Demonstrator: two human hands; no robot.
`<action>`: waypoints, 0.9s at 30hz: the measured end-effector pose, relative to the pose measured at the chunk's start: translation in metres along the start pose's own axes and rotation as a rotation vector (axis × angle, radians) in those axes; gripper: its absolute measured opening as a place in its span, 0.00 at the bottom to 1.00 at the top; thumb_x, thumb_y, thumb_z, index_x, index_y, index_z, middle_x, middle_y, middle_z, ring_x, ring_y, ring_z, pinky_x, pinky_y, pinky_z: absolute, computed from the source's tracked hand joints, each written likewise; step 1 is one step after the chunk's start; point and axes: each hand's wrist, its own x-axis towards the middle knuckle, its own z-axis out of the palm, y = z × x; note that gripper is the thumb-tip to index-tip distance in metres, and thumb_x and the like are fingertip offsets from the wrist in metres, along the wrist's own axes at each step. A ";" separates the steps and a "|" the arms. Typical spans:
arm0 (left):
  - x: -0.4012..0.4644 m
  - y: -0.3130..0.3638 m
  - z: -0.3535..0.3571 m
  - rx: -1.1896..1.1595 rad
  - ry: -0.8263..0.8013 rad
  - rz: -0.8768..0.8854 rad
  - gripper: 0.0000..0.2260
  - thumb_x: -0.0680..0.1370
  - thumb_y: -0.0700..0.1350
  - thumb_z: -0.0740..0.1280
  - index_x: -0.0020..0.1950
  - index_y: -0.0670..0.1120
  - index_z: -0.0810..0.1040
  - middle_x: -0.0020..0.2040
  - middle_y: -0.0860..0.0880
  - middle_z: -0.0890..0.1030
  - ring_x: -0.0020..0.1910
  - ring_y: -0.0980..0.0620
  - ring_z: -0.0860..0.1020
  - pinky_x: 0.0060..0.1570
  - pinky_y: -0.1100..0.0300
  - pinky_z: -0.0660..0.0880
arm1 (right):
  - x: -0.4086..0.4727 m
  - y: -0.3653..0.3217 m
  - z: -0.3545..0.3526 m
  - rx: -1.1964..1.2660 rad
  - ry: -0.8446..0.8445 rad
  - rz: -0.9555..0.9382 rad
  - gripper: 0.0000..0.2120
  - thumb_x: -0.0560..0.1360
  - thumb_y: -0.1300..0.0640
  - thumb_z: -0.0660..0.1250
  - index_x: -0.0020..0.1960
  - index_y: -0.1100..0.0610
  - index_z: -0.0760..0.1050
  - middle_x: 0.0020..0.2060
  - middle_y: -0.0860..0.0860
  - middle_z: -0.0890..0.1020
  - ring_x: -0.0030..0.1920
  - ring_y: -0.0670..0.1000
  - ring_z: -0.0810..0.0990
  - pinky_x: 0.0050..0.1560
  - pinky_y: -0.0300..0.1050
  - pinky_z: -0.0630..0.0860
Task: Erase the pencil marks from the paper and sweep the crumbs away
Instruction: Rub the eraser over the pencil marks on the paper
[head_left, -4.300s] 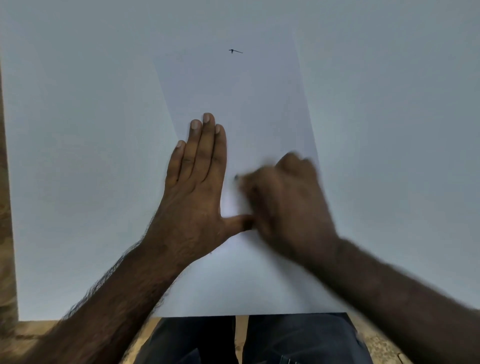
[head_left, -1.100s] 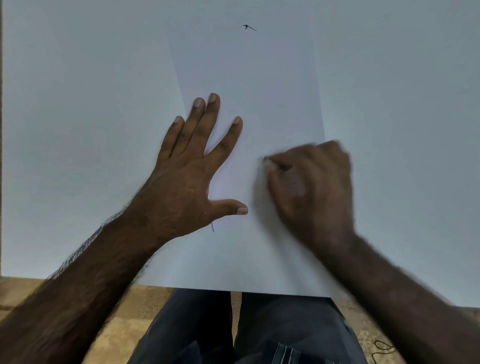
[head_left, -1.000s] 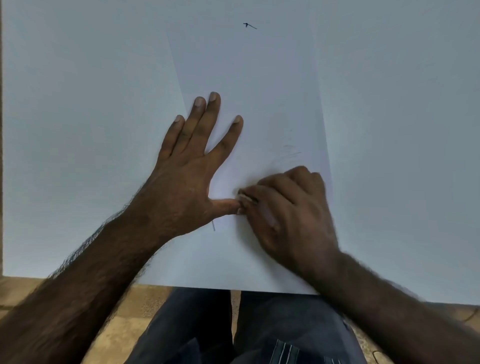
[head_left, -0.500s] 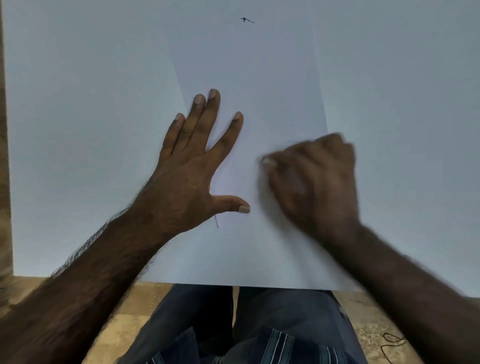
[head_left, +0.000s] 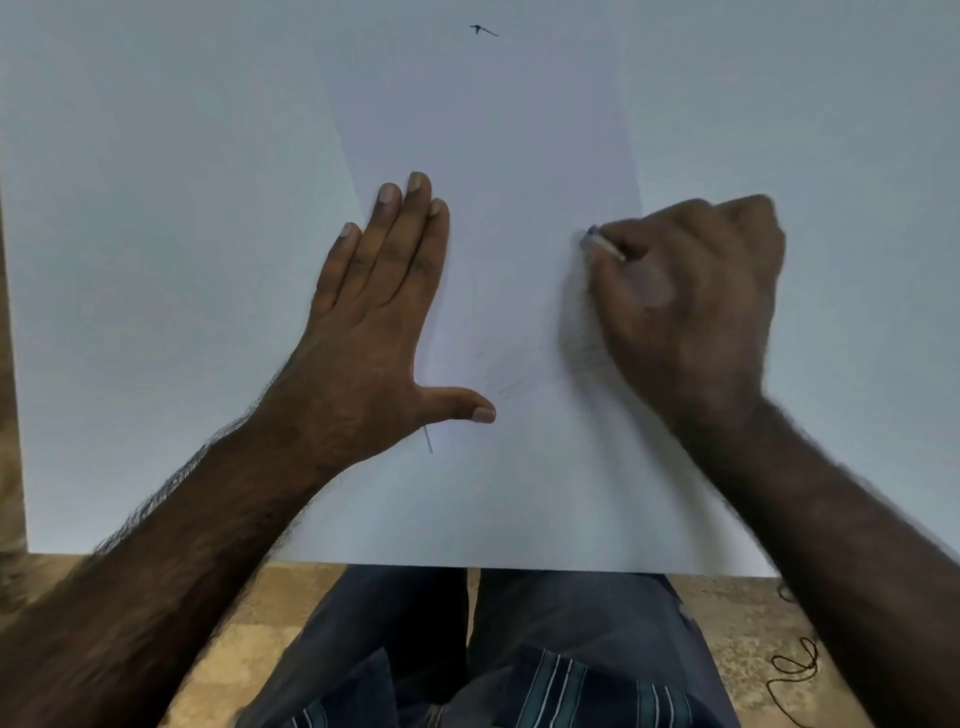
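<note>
A white sheet of paper (head_left: 498, 156) lies on the white table (head_left: 156, 234), tilted slightly. My left hand (head_left: 374, 322) rests flat on the paper's left part, fingers together and thumb spread toward the middle. My right hand (head_left: 691, 296) is curled around a small eraser (head_left: 597, 240), whose bluish tip pokes out at the paper's right edge. Faint grey pencil smudges (head_left: 511, 374) show between the two hands. A short pencil stroke (head_left: 428, 440) shows below my left thumb. A small dark mark (head_left: 483, 30) sits near the paper's far end.
The table's near edge (head_left: 156, 552) runs just above my lap. A brownish floor shows below, with a thin dark cord (head_left: 795, 670) at the right. The table's left edge (head_left: 13, 364) is in view.
My right hand has rubbed back and forth over the paper's lower middle and now sits further up and right. My left hand's fingers have closed together while it keeps pressing the sheet.
</note>
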 end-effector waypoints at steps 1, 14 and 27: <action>0.000 0.000 0.000 -0.002 -0.001 0.000 0.64 0.67 0.81 0.63 0.87 0.45 0.39 0.87 0.48 0.35 0.85 0.50 0.33 0.84 0.48 0.36 | 0.001 -0.001 -0.001 0.023 0.006 0.029 0.08 0.83 0.51 0.71 0.48 0.50 0.87 0.42 0.49 0.85 0.47 0.63 0.80 0.52 0.55 0.69; 0.000 -0.001 0.000 -0.002 -0.003 0.004 0.64 0.66 0.81 0.62 0.87 0.45 0.39 0.87 0.48 0.36 0.85 0.50 0.34 0.84 0.47 0.37 | 0.002 -0.006 0.000 0.064 -0.015 -0.003 0.08 0.83 0.51 0.71 0.49 0.51 0.87 0.44 0.49 0.85 0.47 0.63 0.79 0.53 0.58 0.70; 0.000 -0.002 0.001 0.004 0.009 0.012 0.63 0.68 0.82 0.62 0.87 0.44 0.39 0.87 0.48 0.36 0.85 0.49 0.34 0.84 0.49 0.36 | 0.006 -0.006 -0.003 0.038 -0.053 -0.011 0.09 0.84 0.51 0.69 0.49 0.51 0.87 0.43 0.50 0.85 0.47 0.64 0.81 0.53 0.58 0.71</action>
